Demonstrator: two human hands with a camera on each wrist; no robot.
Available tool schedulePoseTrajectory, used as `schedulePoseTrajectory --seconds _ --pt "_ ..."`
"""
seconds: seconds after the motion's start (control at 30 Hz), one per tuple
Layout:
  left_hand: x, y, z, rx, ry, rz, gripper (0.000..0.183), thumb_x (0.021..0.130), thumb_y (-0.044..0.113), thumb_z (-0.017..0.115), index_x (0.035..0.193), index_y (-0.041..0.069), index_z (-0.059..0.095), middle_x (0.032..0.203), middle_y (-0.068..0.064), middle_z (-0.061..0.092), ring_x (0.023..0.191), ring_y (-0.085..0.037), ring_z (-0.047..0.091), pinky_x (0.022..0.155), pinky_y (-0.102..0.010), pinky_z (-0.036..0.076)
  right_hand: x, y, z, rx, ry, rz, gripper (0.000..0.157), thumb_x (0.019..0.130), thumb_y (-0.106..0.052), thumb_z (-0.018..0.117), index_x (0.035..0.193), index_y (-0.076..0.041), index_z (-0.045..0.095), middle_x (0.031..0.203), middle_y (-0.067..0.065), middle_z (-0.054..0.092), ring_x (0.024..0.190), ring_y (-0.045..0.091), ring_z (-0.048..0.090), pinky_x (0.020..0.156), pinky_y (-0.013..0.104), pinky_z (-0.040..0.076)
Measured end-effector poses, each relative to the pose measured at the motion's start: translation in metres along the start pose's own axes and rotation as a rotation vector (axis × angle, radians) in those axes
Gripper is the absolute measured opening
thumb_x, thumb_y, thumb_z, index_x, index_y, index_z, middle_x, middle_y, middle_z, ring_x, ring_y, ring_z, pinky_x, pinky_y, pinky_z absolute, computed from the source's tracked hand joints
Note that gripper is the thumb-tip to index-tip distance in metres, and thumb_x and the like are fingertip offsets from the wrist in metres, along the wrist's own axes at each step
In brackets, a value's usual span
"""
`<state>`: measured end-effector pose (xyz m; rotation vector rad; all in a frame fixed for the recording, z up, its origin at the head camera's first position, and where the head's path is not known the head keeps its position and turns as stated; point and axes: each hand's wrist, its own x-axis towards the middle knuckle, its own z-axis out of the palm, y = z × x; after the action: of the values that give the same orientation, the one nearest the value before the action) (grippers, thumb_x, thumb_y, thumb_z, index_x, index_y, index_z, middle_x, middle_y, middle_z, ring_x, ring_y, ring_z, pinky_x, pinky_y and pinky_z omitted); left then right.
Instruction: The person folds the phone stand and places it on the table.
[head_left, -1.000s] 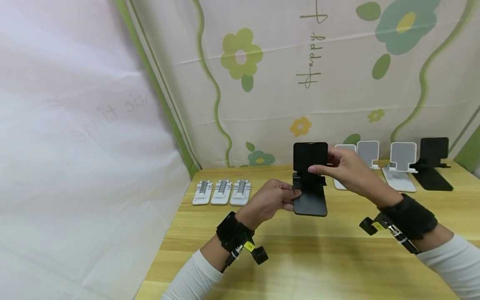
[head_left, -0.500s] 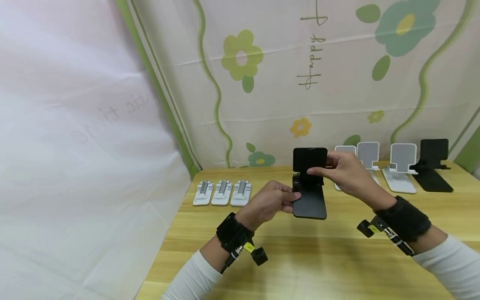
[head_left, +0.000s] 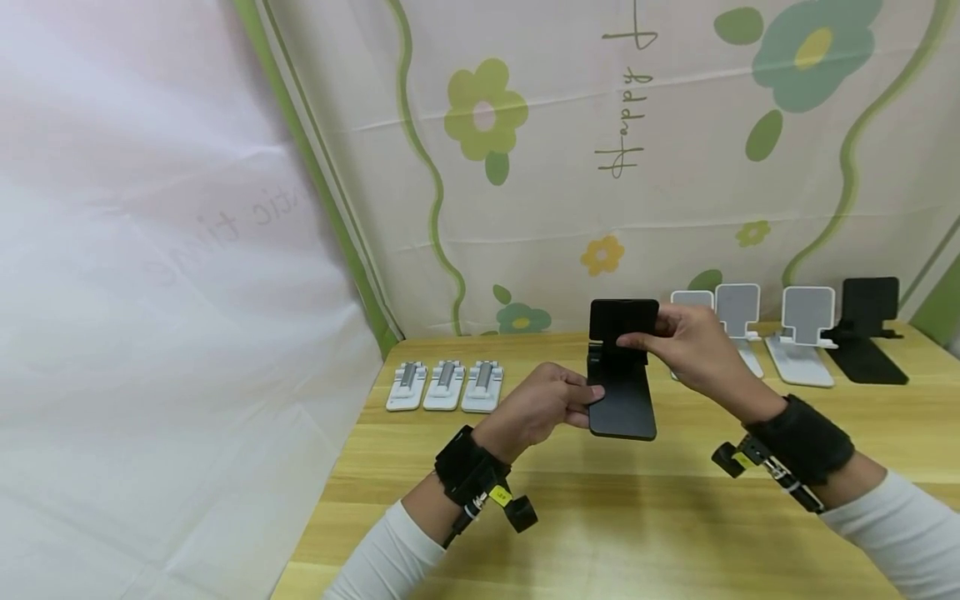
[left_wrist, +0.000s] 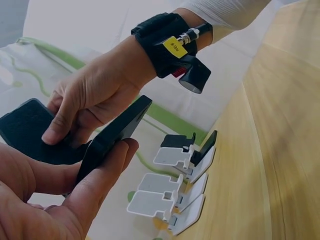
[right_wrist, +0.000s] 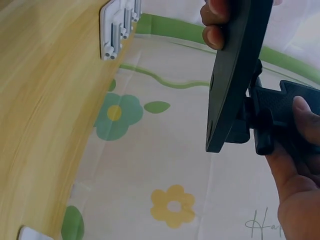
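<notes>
Both hands hold a black folding phone stand [head_left: 624, 400] up over the table, its back plate raised from the base. In the head view, my left hand [head_left: 546, 408] pinches the base at its left edge, thumb on top and fingers beneath. My right hand [head_left: 686, 346] pinches the back plate [head_left: 622, 319] at its right side, thumb across the front. The right wrist view shows the hinge arm [right_wrist: 250, 115] between base and plate, unfolded. From the left wrist, the base [left_wrist: 115, 132] appears edge-on between the left thumb and fingers.
Three folded white phone stands [head_left: 444, 386] lie in a row at the table's back left. At the back right stand several opened ones: white stands [head_left: 807, 317] and a black stand [head_left: 868, 308]. A flowered curtain [head_left: 540, 208] hangs behind the wooden table [head_left: 585, 533].
Over the last second the right hand and the back plate have sunk slightly, the plate tipping back a little. The left hand has barely moved and keeps its grip on the base.
</notes>
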<state>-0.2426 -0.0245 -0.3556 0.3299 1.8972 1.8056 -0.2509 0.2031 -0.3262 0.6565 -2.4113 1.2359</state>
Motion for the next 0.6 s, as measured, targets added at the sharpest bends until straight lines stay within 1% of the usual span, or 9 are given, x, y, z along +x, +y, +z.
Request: schedulePoseTrajectory --seconds 0.1,0.13,0.2,0.23,0.33,0.37,0.47,0.53,0.6 --pt "0.001 0.0 0.0 0.001 0.001 -0.007 0.023 0.102 0.006 0.06 0.108 -0.013 0.072 0.085 -0.003 0.065 0.065 -0.01 0.064 0.066 -0.02 0.058 0.001 -0.001 -0.002 -0.002 -0.014 -0.021 0.021 0.091 -0.015 0.079 0.11 -0.009 0.076 0.1 0.011 0.077 0.076 0.002 0.068 0.062 0.019 0.044" --pt "0.001 0.0 0.0 0.002 0.0 -0.006 0.023 0.102 0.006 0.06 0.108 -0.013 0.072 0.085 -0.004 0.066 0.066 -0.01 0.064 0.067 -0.02 0.058 0.001 -0.002 -0.003 -0.003 -0.015 -0.029 0.026 0.09 -0.014 0.079 0.115 -0.01 0.075 0.102 0.01 0.076 0.077 0.0 0.068 0.063 0.018 0.045" --pt "0.001 0.001 0.0 0.005 0.008 -0.003 0.024 0.102 0.006 0.06 0.11 -0.012 0.073 0.088 -0.005 0.069 0.069 -0.01 0.068 0.072 -0.023 0.06 0.002 -0.005 -0.005 -0.019 0.003 -0.066 0.037 0.089 -0.014 0.08 0.125 -0.011 0.07 0.112 0.01 0.074 0.087 -0.007 0.066 0.071 0.013 0.05" --pt "0.001 0.0 0.0 0.009 0.014 0.0 0.024 0.102 0.006 0.061 0.111 -0.012 0.073 0.088 -0.005 0.07 0.07 -0.011 0.069 0.073 -0.024 0.061 0.003 -0.007 -0.006 -0.029 0.021 -0.098 0.043 0.089 -0.012 0.08 0.13 -0.011 0.067 0.117 0.01 0.073 0.091 -0.007 0.065 0.075 0.011 0.05" --pt "0.0 -0.001 -0.001 0.021 0.036 -0.006 0.023 0.102 0.006 0.062 0.111 -0.012 0.073 0.086 -0.006 0.07 0.069 -0.011 0.07 0.075 -0.026 0.062 0.004 -0.014 -0.011 -0.103 0.102 -0.242 0.058 0.086 -0.008 0.082 0.139 -0.015 0.062 0.127 0.008 0.069 0.105 0.0 0.064 0.088 0.009 0.047" --pt "0.0 -0.002 -0.001 0.025 0.042 -0.012 0.023 0.102 0.006 0.062 0.11 -0.012 0.074 0.084 -0.006 0.07 0.068 -0.011 0.069 0.075 -0.026 0.062 0.005 -0.017 -0.012 -0.144 0.129 -0.299 0.057 0.085 -0.007 0.083 0.138 -0.015 0.063 0.127 0.007 0.068 0.108 0.003 0.063 0.092 0.009 0.045" --pt "-0.001 -0.005 -0.002 0.039 0.047 -0.021 0.022 0.101 0.006 0.062 0.107 -0.012 0.074 0.083 -0.005 0.07 0.067 -0.011 0.069 0.073 -0.025 0.061 0.008 -0.025 -0.014 -0.268 0.175 -0.434 0.047 0.081 -0.002 0.084 0.125 -0.013 0.072 0.114 0.005 0.069 0.1 0.015 0.062 0.084 0.016 0.044" --pt "0.0 -0.005 -0.003 0.04 0.049 -0.015 0.022 0.101 0.006 0.062 0.108 -0.011 0.074 0.086 -0.007 0.073 0.069 -0.012 0.072 0.076 -0.028 0.062 0.01 -0.03 -0.015 -0.33 0.172 -0.473 0.037 0.08 0.0 0.084 0.115 -0.011 0.075 0.106 0.004 0.069 0.095 0.016 0.06 0.079 0.018 0.042" --pt "0.0 -0.005 -0.003 0.046 0.054 -0.008 0.022 0.101 0.006 0.062 0.108 -0.011 0.075 0.09 -0.01 0.075 0.071 -0.012 0.073 0.078 -0.03 0.063 0.011 -0.034 -0.014 -0.365 0.161 -0.483 0.03 0.08 0.001 0.084 0.107 -0.01 0.076 0.101 0.003 0.069 0.093 0.018 0.059 0.076 0.02 0.04"
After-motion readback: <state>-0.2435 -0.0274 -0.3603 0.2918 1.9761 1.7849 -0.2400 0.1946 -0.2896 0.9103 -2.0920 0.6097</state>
